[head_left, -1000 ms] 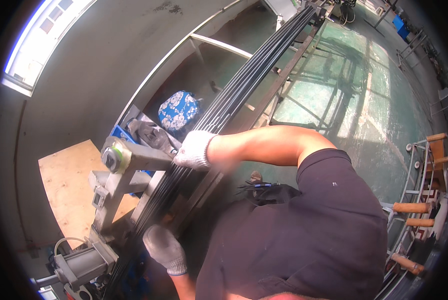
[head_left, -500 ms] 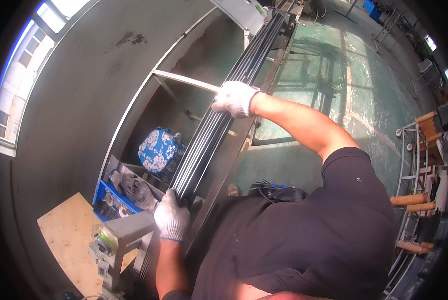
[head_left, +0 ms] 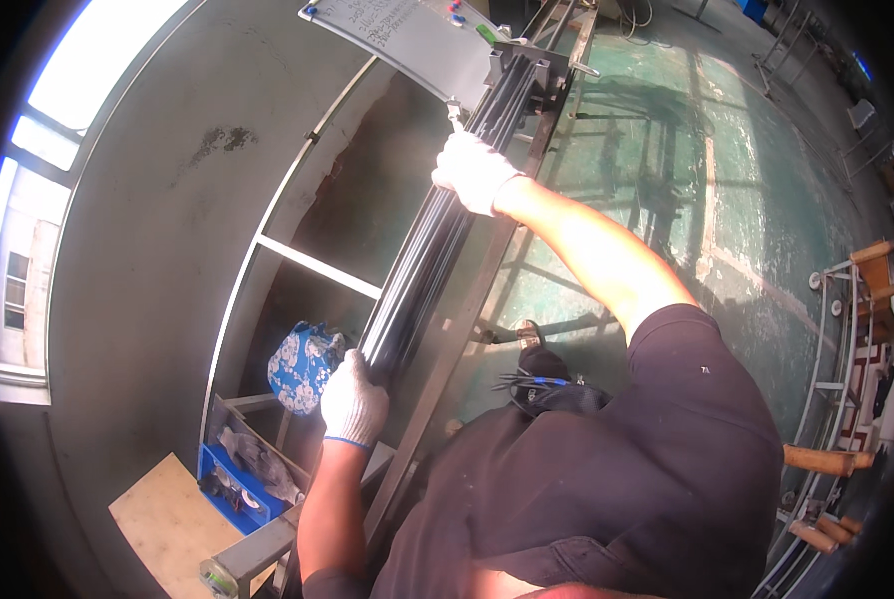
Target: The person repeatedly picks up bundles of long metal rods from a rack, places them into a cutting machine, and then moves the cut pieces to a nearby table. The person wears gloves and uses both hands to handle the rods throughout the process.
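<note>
rods [head_left: 437, 250] on rack [head_left: 467, 329], bag [head_left: 302, 364] left

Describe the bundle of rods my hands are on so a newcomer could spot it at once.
Start at the grey concrete wall on the left; a long metal rack runs beside it toward the whiteboard. On that rack lies the bundle of dark rods, gripped by the gloved left hand near and the gloved right hand farther along. It is the only long, thin, black bundle; the frame bars around it are pale.
</note>
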Demonstrator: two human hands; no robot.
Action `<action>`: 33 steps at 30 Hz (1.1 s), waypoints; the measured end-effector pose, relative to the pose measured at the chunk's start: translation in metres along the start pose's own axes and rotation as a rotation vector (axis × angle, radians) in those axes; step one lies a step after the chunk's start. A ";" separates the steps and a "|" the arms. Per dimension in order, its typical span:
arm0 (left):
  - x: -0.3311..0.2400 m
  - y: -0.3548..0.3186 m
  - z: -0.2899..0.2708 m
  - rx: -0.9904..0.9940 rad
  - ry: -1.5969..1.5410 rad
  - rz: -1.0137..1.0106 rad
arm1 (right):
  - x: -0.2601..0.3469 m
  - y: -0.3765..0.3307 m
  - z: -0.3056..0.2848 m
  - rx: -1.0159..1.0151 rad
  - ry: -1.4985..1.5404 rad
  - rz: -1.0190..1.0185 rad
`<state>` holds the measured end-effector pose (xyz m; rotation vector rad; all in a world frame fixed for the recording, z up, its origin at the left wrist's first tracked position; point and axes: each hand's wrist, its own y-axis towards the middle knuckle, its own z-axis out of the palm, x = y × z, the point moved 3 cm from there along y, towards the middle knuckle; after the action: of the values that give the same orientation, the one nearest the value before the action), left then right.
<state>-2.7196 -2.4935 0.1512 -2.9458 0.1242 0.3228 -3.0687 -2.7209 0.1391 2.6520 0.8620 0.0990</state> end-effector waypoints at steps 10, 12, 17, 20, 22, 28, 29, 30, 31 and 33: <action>-0.139 0.160 0.004 0.057 0.006 -0.031 | -0.203 0.032 0.021 0.157 0.081 0.157; -0.161 0.184 0.010 0.043 0.004 -0.028 | -0.228 0.029 0.014 0.167 0.162 0.180; -0.189 0.219 0.022 0.024 0.117 0.076 | -0.245 0.019 0.017 0.267 0.224 0.224; -0.210 0.235 0.019 0.062 0.114 0.068 | -0.195 0.008 -0.011 0.341 0.354 0.079; -0.225 0.243 0.018 0.010 0.063 0.103 | -0.137 0.001 -0.015 0.306 0.490 -0.131; -0.245 0.280 0.029 -0.052 0.018 0.132 | -0.122 -0.001 0.032 -0.135 0.235 -0.341; -0.248 0.287 0.030 -0.048 0.023 0.134 | -0.124 0.000 0.034 -0.101 0.196 -0.351; -0.248 0.289 0.030 -0.043 0.030 0.127 | -0.126 0.003 0.032 -0.116 0.204 -0.365; -0.248 0.289 0.030 -0.038 0.037 0.120 | -0.124 0.004 0.030 -0.074 0.187 -0.366; -0.252 0.294 0.032 -0.046 0.049 0.139 | -0.130 0.005 0.034 -0.072 0.177 -0.356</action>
<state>-3.0009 -2.7599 0.1285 -2.9982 0.3329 0.2758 -3.1655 -2.8101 0.1147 2.4068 1.3462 0.2724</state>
